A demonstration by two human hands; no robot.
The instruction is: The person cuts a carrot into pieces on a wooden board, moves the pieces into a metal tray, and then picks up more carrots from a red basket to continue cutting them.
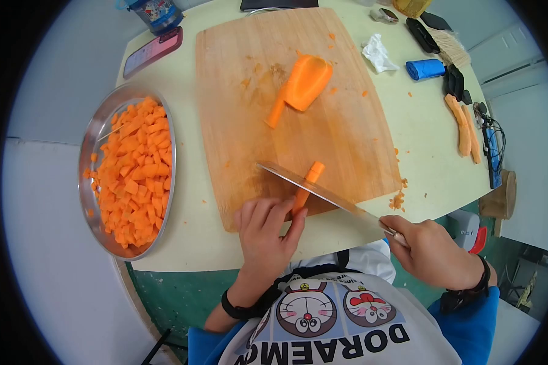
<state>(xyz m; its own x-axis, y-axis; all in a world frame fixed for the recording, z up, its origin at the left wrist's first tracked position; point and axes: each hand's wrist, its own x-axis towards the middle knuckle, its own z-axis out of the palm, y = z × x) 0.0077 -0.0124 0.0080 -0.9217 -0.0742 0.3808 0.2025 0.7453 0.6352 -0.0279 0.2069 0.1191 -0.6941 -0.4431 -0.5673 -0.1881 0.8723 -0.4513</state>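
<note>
On the wooden cutting board [237,121], a carrot stick [301,198] lies near the front edge. My left hand [266,234] grips its near end between thumb and fingers. In my right hand [429,252] is the handle of a long knife [335,198]; the blade lies across the stick, just beyond my left fingertips, and its tip points left. Farther up the board rest a large carrot piece [310,82] with a hollowed face and a thinner stick [276,114] touching it.
An oval metal tray [172,201] of diced carrot stands at the left, below a pink phone [152,52] and a blue container [158,15]. At the right are a tissue [379,53], a blue roll [425,69], carrot pieces [460,125] and a power strip [492,158].
</note>
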